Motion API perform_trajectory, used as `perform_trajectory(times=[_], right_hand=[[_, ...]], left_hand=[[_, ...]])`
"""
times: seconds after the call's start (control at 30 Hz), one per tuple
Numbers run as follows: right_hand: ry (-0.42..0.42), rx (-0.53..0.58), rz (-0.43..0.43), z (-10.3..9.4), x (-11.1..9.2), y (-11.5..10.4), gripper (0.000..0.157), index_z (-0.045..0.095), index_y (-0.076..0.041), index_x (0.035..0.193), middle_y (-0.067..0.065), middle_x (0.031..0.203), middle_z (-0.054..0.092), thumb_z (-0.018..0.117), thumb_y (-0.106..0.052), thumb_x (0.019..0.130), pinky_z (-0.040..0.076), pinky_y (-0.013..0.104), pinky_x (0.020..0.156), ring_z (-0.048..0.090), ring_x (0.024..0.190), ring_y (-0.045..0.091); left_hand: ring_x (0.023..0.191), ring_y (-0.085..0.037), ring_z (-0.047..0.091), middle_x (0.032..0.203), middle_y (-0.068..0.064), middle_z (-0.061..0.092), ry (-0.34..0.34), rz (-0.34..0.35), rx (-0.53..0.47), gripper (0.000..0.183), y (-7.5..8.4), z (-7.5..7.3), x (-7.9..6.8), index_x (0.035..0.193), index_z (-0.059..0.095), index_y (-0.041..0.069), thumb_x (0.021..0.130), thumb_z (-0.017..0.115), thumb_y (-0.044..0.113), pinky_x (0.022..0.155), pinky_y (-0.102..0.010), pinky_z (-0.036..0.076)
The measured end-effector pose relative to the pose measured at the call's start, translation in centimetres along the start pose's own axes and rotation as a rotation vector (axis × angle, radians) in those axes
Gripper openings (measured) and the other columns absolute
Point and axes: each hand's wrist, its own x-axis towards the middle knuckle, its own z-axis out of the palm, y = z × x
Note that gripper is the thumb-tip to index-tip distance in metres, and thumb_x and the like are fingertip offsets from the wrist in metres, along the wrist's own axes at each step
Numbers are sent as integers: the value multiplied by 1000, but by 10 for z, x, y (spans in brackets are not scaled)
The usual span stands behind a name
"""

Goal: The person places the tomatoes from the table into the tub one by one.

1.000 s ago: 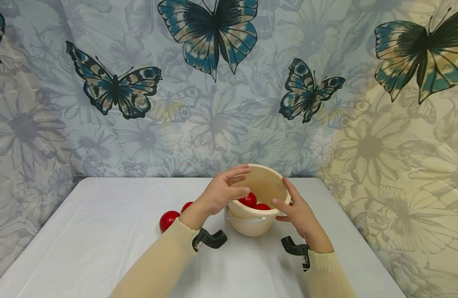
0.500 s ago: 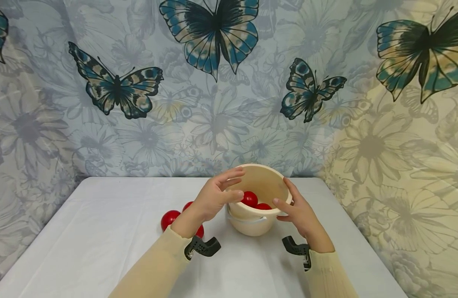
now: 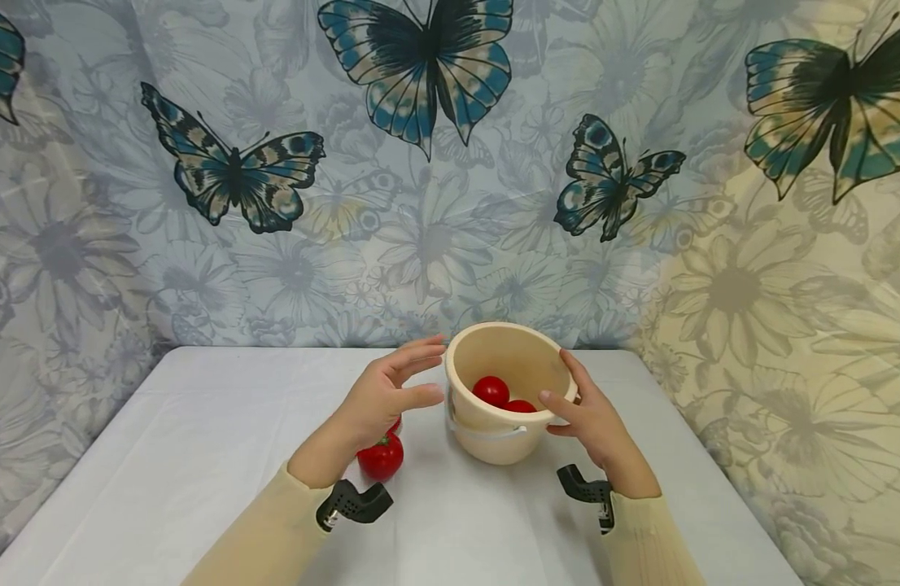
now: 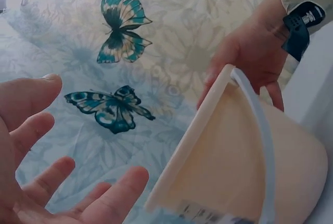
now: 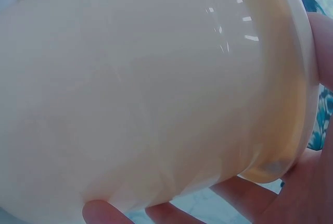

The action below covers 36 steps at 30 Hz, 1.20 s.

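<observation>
Patterned cloth with pale flowers and large butterflies rises behind the bucket, turning yellowish on the right. Under the bucket spreads a white table. Cream sleeves, left and right, come in from the near side, one to either side of the bucket.

Toward the far side of the table, between two hands, is the cream bucket itself. Its mouth points up, and its long axis runs from base to rim, leaning slightly to the right in the head view.

Right of the bucket, the right hand grips the rim and wall, with the thumb at the near edge and the fingers round the outside. Left of the bucket, the left hand holds nothing: its fingers are spread and loosely bent, the thumb well apart from them, the tips reaching toward the rim and just short of it.

Below each hand sits a black wrist mount. Inside the bucket two tomatoes show low down, side by side. Left of the bucket lies a tomato with a green top, and another red piece peeps from behind the left hand. Down the bucket's side hangs a thin pale handle.
</observation>
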Motion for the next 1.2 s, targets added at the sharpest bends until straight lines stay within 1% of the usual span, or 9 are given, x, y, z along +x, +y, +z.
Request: perform_trajectory(times=[0.07,0.2,0.33,0.43,0.57,0.73,0.8,1.03,1.2], right_hand=[[-4,4,-6,0,0,0,90,10,-27,162,16,163,7,70,-28,95,54,61,80,40,131,52],[-16,16,-16,0,-1,1,90,9,-26,162,17,163,6,69,-27,96,54,61,80,41,130,51],[-19,21,-18,0,-1,1,89,9,-27,162,17,163,6,69,-26,96,55,60,80,42,130,50],[-16,18,-15,0,-1,1,89,9,-27,162,18,163,6,69,-27,96,55,60,81,43,129,50],[-13,17,-13,-1,-2,0,89,8,-27,162,18,163,6,69,-27,96,55,60,81,43,129,50],[-16,19,-14,0,-2,0,89,8,-27,162,19,163,6,69,-27,96,55,59,80,43,129,50],[-16,19,-14,-1,-2,0,89,8,-27,162,19,163,6,69,-27,96,55,59,80,43,129,50],[-15,17,-23,-2,-1,1,89,8,-27,162,20,162,7,68,-26,97,55,60,80,44,128,51],[-15,16,-19,0,-1,1,89,8,-27,162,19,163,6,68,-27,97,54,61,80,42,129,51]], left_hand=[[138,-31,40,153,-4,42,14,7,40,56,3,-8,-6,139,57,1,86,76,4,98,-41,50],[137,-32,41,153,-4,41,35,21,89,52,9,-25,-17,138,58,2,88,72,-1,95,-40,52],[136,-35,41,153,-6,40,50,50,149,52,14,-44,-30,138,58,2,88,69,-5,95,-39,52],[136,-37,40,153,-6,39,63,60,184,52,16,-58,-39,139,58,3,88,70,-4,95,-36,52],[138,-36,39,155,-5,36,83,41,221,52,16,-76,-52,140,56,3,90,71,-1,97,-35,51],[138,-33,38,157,-7,33,121,0,277,58,12,-95,-66,146,50,6,92,70,2,96,-32,50],[139,-34,37,158,-8,31,131,-10,281,61,10,-101,-71,149,46,7,93,69,3,96,-32,50],[139,-37,34,155,-3,34,133,-3,184,59,-1,-112,-83,148,46,5,93,64,-5,91,-39,55],[138,-41,32,155,-3,33,146,-27,176,58,-8,-119,-92,149,43,3,94,63,-5,90,-43,54]])
